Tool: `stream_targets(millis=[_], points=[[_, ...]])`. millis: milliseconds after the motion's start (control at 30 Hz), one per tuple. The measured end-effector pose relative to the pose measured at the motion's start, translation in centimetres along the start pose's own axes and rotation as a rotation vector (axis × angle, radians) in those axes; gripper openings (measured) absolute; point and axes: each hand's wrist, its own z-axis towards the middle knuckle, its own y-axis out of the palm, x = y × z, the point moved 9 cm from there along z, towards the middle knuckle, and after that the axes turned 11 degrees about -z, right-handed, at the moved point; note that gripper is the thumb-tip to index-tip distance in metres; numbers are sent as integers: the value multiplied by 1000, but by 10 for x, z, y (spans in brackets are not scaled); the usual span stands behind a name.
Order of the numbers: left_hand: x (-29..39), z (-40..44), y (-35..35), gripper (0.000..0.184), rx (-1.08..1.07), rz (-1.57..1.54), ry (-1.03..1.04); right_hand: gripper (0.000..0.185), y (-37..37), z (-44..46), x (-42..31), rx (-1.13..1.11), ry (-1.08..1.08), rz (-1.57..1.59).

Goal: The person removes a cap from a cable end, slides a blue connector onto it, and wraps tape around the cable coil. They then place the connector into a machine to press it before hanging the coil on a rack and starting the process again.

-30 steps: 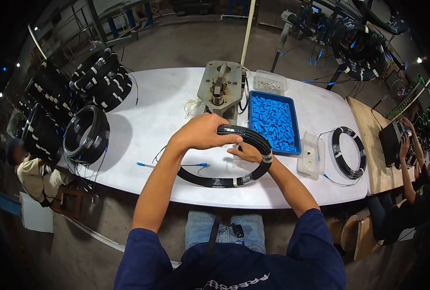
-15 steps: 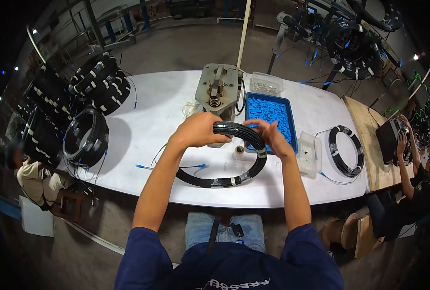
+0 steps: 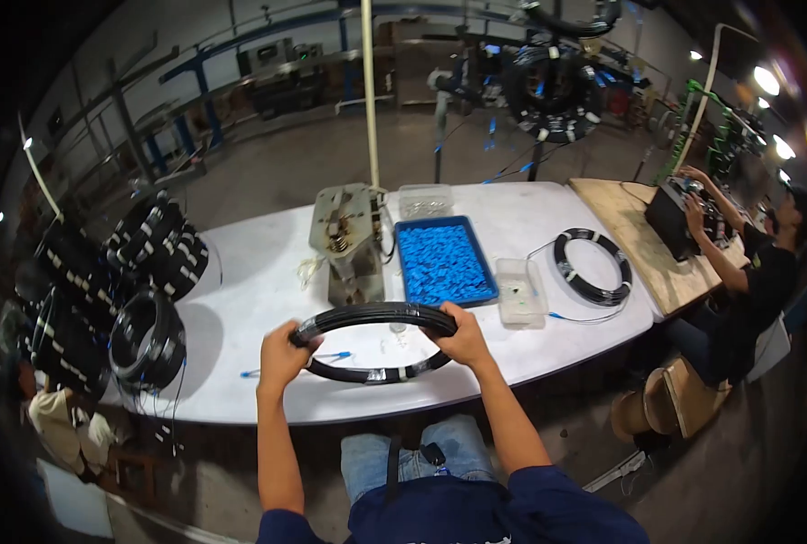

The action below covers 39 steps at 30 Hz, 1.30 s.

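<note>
The left hand (image 3: 283,356) is closing around the black coil (image 3: 376,315) at nine o'clock, the right hand (image 3: 460,335) at three; they are holding it over the surface (image 3: 249,281) near its six-o'clock edge. A metal fixture (image 3: 353,272) is limiting room at eleven, a blue tray (image 3: 483,257) at one; bare space is stretching toward ten.

1. The held coil (image 3: 376,313) is between your left hand (image 3: 284,358) and right hand (image 3: 464,336), nearer you than the press (image 3: 345,234).
2. Right of the press, the tray (image 3: 483,263) sits on your table (image 3: 263,272), holding parts (image 3: 444,258).
3. The far box (image 3: 427,211) is just behind the tray, the near box (image 3: 523,317) to its right.
4. The 2nd coil (image 3: 622,266) lies farther right.
5. The coil stacks (image 3: 77,349) are at your left, the side bench (image 3: 623,227) at your right.
</note>
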Motion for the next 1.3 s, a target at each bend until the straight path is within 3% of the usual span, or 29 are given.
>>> stream_targets(millis=[100,200,233,267,300,333,367,400,467,500,533,600,667,733,800,1000,1067,1300], points=[[-31,-24,18,35,179,-243,213,23,-14,-24,24,84,55,43],[-40,-40,38,26,196,-407,161,27,-16,-42,50,31,126,132],[-72,-40,54,20,170,-598,59,25,-9,-53,71,31,198,232],[-97,-44,58,18,248,-552,128,23,3,-64,92,33,264,331],[-103,-43,66,14,242,-814,120,23,27,-82,108,-26,341,455],[-116,-41,65,13,235,-547,252,24,46,-99,123,-80,418,574],[-138,-44,63,16,292,-590,185,25,53,-110,122,-96,450,540],[-132,-49,66,18,363,-875,87,27,59,-119,121,-94,495,507],[-113,-53,64,20,353,-842,52,19,63,-119,121,17,438,674],[-140,-51,72,20,358,-1021,114,18,57,-122,119,0,543,573],[-120,-55,69,17,437,-1067,-34,18,47,-117,113,25,469,633],[-57,-69,75,37,534,-1049,-278,18,16,-105,98,104,448,828],[-35,-62,99,36,307,-1171,-261,25,-44,-83,61,161,294,800],[-14,-55,134,37,193,-1356,-428,31,-87,-75,38,220,241,710],[21,-46,162,37,114,-1483,-533,36,-97,-80,25,363,126,905],[109,11,225,22,-1,-1544,-520,18,-112,-67,47,754,304,1024],[135,44,241,22,-101,-1522,-380,17,-137,-31,66,753,264,1088],[271,193,289,26,-268,-1481,-209,18,-252,122,87,738,174,1016]])
